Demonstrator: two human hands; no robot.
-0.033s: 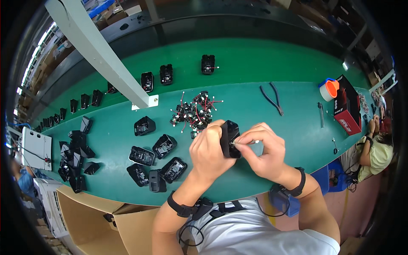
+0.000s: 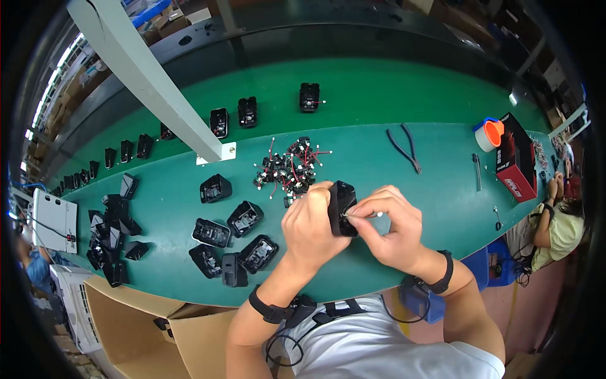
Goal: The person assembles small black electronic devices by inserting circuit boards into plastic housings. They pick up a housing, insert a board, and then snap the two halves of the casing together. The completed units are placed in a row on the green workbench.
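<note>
My left hand (image 2: 307, 221) is wrapped round a black plastic housing (image 2: 341, 201), held above the green table with its open side turned to the right. At that opening, my right hand (image 2: 392, 224) pinches a small part with a white tip; the fingers hide most of it. Just beyond my left hand lies a pile of small black parts with red wires and white connectors (image 2: 287, 169). Several open black housings (image 2: 245, 218) rest on the table to the left of my left hand.
More black shells (image 2: 113, 230) are heaped at the far left. A row of housings (image 2: 247, 112) stands on the green strip behind a grey post (image 2: 154, 95). Pliers (image 2: 405, 149), an orange-and-white cup (image 2: 488, 135) and a red-black box (image 2: 516, 161) are on the right. A cardboard box (image 2: 202, 338) stands below.
</note>
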